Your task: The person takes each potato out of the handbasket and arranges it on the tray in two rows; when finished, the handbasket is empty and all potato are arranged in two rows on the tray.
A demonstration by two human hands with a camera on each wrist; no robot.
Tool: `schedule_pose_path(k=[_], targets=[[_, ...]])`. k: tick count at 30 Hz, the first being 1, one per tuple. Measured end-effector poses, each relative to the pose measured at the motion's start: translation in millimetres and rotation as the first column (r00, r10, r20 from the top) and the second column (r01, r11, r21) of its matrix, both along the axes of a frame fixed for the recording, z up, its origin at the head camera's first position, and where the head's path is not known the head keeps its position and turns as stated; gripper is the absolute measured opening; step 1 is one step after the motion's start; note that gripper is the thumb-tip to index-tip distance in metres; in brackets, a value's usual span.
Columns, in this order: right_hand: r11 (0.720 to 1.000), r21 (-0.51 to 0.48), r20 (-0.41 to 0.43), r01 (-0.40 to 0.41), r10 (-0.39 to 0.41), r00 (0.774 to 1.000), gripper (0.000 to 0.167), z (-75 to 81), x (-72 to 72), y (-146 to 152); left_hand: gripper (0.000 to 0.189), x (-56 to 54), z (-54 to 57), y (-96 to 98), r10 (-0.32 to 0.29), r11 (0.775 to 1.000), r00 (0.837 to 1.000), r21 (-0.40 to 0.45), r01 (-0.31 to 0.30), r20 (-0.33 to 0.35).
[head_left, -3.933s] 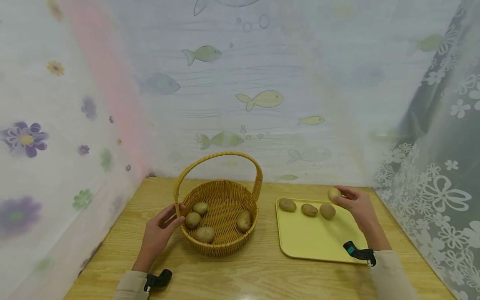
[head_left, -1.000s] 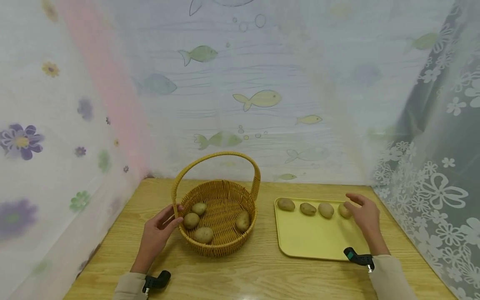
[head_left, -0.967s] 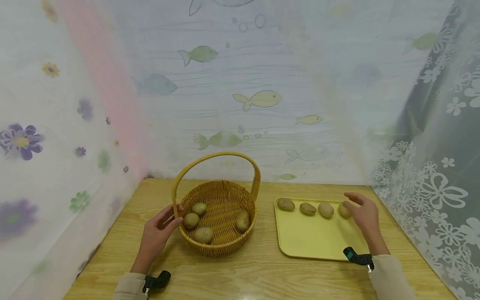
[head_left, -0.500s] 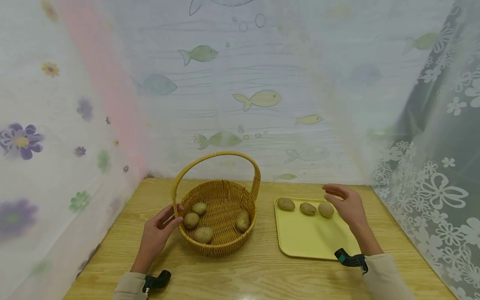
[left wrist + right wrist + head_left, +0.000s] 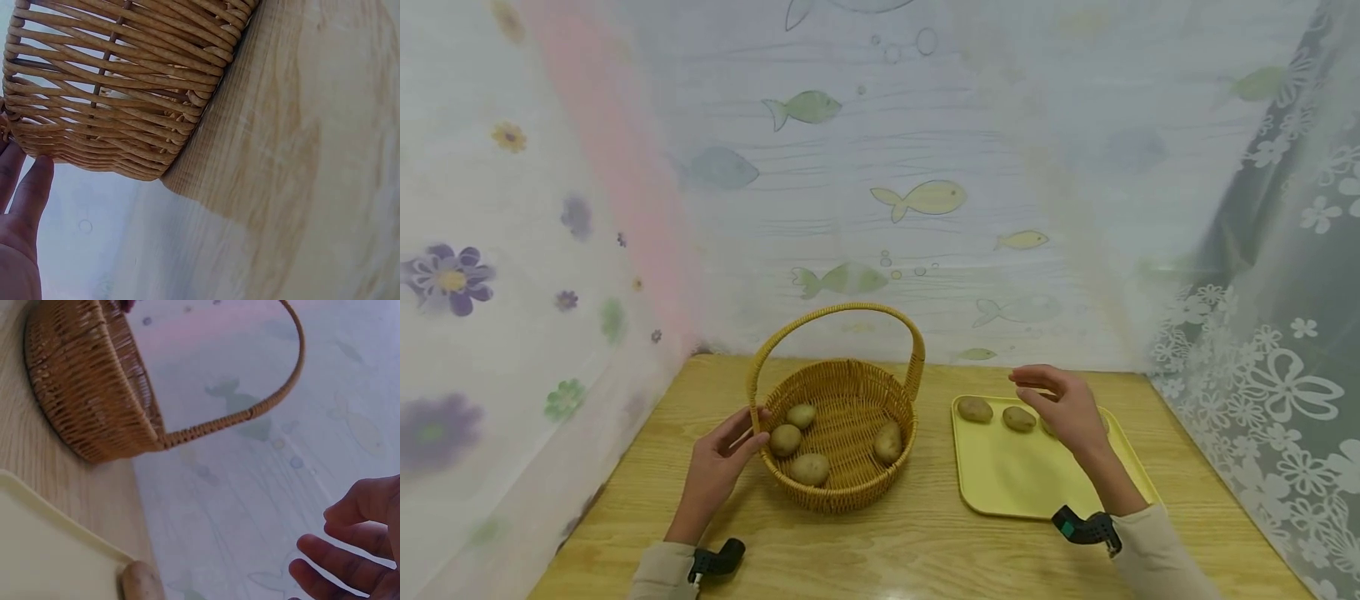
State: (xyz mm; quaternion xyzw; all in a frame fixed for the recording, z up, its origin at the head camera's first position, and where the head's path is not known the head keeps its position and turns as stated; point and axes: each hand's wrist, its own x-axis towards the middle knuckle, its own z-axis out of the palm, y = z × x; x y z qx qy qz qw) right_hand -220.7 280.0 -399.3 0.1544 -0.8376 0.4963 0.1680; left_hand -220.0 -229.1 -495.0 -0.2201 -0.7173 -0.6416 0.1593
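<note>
A round wicker basket (image 5: 838, 501) with a tall arched handle stands on the table, several potatoes (image 5: 809, 470) lying in it. My left hand (image 5: 713, 468) grips its left rim at the foot of the handle, thumb in front and fingers behind. In the left wrist view, fingers (image 5: 34, 187) touch the woven rim. Over a yellow tray (image 5: 1000, 483) hovers my right hand (image 5: 1071, 412), holding nothing, fingers loosely bent and apart from the thumb. Along the tray's back edge lie several potatoes (image 5: 975, 409) in a row; the right-hand ones are partly hidden behind that hand.
The wooden table (image 5: 850, 554) has a strip between basket and tray. Behind it hangs a pale fish-print curtain (image 5: 917, 200); flower-print sheets close off both sides. Each wrist carries a small black camera (image 5: 1086, 527).
My right hand set a potato down at the right end of the tray's row, let go, then rose and moved left above the row. The left hand and the basket have stayed put.
</note>
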Motion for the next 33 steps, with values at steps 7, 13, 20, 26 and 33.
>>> schedule_pose_path(k=[7,13,20,26,33], targets=[[0.995,-0.022,0.017,-0.094,0.095,0.995,0.023,0.2,-3.3,-24.5,0.045,0.6,0.7,0.5,-0.002,1.0,1.0,-0.005,0.002,-0.001],[0.983,-0.045,0.034,-0.178,0.18,0.983,0.02,2.0,-4.0,-50.1,0.045,0.2,0.9,1.2,0.0,1.0,1.0,-0.003,0.0,-0.013],[0.97,-0.071,0.049,-0.232,0.236,0.971,0.019,2.6,-4.3,-70.5,0.044,-1.9,-1.1,6.0,-0.014,1.0,1.0,0.016,0.015,-0.017],[0.96,-0.067,0.043,-0.273,0.276,0.96,0.019,-2.2,-10.6,-88.1,0.048,-0.3,-5.3,10.7,0.055,0.998,0.998,0.017,-0.055,-0.009],[0.953,-0.024,0.054,-0.302,0.303,0.951,0.019,1.2,-20.0,-107.6,0.053,5.3,-3.9,15.6,0.163,0.986,0.987,-0.018,-0.163,-0.005]])
